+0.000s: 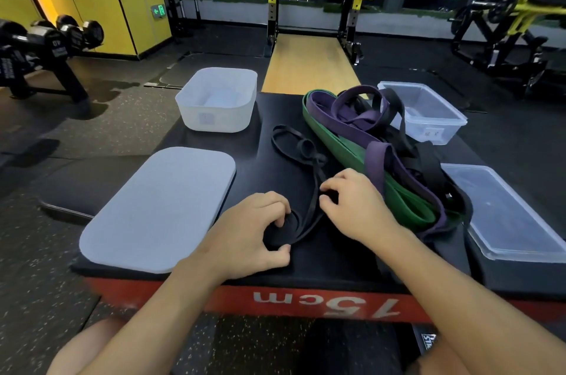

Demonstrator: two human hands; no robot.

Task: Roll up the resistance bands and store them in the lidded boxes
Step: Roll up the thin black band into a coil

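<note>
The left hand has its fingers and thumb curled round the coiled end of a thin, flat black rubber resistance band, pressing the small roll down against the surface. Just beside it at two o'clock, the right hand pinches the same band between thumb and bent fingertips. The rest of the band trails away toward twelve o'clock in a long, narrow, twisted loop that lies slack on the top.

At two o'clock from the hands, touching the right hand's outer edge, is a tangled heap of wider bands: a broad green rubber band folded in flat layers at the bottom, a matte purple band looped over it, and wide black bands draped across both.

Everything rests on a low padded platform with a smooth black top and a red side.

At nine o'clock lies a flat pale grey lid with rounded corners. At eleven o'clock stands an open, frosted white plastic box with rounded corners. At one o'clock, behind the heap, is an open clear plastic rectangular box, and at three o'clock a clear plastic lid.
</note>
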